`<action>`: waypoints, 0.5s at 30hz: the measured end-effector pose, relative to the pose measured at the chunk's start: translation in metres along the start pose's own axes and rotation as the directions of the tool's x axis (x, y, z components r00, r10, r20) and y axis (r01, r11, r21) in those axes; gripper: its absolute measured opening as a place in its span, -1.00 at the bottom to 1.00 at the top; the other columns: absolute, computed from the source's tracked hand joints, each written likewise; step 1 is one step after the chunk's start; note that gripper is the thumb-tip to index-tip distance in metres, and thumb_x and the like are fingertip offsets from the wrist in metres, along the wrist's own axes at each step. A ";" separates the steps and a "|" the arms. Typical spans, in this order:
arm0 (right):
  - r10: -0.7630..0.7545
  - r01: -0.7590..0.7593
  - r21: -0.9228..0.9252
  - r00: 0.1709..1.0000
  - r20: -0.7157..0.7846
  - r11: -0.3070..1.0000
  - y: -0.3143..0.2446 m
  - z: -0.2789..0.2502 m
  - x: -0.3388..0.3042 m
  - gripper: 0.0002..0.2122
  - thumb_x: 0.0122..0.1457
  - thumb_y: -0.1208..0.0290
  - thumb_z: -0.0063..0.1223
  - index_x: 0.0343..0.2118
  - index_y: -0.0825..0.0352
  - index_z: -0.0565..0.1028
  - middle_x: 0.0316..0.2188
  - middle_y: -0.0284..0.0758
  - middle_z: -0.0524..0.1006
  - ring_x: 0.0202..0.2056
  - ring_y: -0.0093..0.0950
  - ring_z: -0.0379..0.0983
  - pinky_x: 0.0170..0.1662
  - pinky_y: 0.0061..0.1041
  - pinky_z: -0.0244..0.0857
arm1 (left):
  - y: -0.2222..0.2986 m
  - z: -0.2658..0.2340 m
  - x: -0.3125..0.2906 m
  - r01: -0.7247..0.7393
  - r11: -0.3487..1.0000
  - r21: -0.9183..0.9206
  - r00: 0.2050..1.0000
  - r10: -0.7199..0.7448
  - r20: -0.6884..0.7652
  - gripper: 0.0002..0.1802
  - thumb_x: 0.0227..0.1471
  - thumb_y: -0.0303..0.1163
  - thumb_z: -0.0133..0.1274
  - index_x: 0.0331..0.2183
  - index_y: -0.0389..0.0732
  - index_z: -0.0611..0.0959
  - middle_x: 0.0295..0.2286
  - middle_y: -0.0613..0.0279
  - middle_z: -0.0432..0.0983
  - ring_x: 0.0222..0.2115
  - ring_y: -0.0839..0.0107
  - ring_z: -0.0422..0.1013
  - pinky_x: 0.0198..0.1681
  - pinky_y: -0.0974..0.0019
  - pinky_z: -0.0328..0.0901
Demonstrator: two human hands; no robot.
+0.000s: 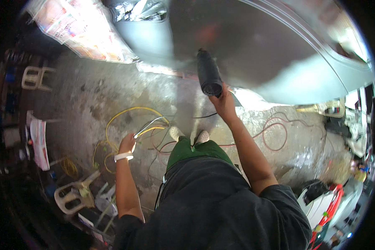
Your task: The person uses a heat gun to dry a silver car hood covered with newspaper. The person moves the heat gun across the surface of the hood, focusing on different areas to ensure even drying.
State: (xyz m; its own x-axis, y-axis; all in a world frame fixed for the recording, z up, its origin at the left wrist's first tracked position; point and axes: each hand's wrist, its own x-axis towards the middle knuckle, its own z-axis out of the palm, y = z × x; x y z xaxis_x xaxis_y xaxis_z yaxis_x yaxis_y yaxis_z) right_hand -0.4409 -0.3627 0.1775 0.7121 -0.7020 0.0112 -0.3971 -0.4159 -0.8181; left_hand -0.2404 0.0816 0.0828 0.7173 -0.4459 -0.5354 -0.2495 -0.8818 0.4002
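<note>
My right hand (225,104) is closed around the lower rear of a black heat gun (209,75), with a round end facing back toward me. Its narrow front end points at a grey car body panel (254,50), where a blurred reddish patch shows. Whether the tip touches the panel I cannot tell. Out to the left and lower, my left hand (128,143) is closed on a thin, pale grey hose (151,123) that bends toward my feet. The fingers hide its gripped end. A white band circles that wrist.
Yellow hose (125,110) and reddish hose (275,146) loop over the stained concrete floor (83,104). Printed paper sheeting (83,31) covers part of the car at upper left. Pale plastic stools (37,78) stand left, with clutter at lower left. A red and white object (329,208) is at lower right.
</note>
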 end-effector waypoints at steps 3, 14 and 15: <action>0.049 -0.047 0.035 0.997 -0.051 0.998 0.006 -0.047 -0.027 -0.46 0.05 0.45 0.27 0.13 0.30 0.35 -0.17 0.05 0.58 -0.10 0.06 0.52 -0.11 -0.15 0.40 | 0.003 0.018 -0.010 -0.045 0.998 -0.035 0.997 0.042 -0.069 -0.71 0.20 -0.30 -0.15 -0.27 -0.31 0.56 -0.35 -0.19 0.54 -0.31 -0.16 0.47 -0.24 0.00 0.32; 0.276 -0.144 0.343 0.885 -0.375 0.928 0.143 -0.175 -0.118 -0.63 0.13 0.50 0.24 -0.01 0.47 0.46 -0.28 -0.27 0.63 -0.27 -0.57 0.50 -0.20 -0.51 0.37 | 0.032 0.070 -0.002 -0.036 0.961 -0.274 0.991 0.069 0.113 -0.79 0.19 -0.40 -0.12 -0.24 -0.21 0.59 -0.58 0.39 0.36 -0.58 0.56 0.24 -0.51 0.37 0.15; 0.324 -0.196 0.325 0.855 -0.406 0.925 0.162 -0.189 -0.126 -0.66 0.14 0.49 0.24 -0.04 0.48 0.48 -0.30 -0.30 0.63 -0.28 -0.57 0.49 -0.21 -0.51 0.37 | 0.049 0.076 -0.006 -0.004 0.941 -0.339 0.987 0.058 0.150 -0.79 0.19 -0.41 -0.13 -0.24 -0.21 0.58 -0.58 0.40 0.35 -0.59 0.57 0.22 -0.52 0.38 0.14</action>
State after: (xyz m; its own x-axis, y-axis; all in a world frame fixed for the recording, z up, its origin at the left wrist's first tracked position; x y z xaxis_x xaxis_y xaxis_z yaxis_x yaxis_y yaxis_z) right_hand -0.7041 -0.4505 0.1523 0.2448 -0.9693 -0.0217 -0.3184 -0.0593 -0.9461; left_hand -0.3062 0.0294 0.0496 0.5960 -0.5142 -0.6167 -0.0171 -0.7760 0.6305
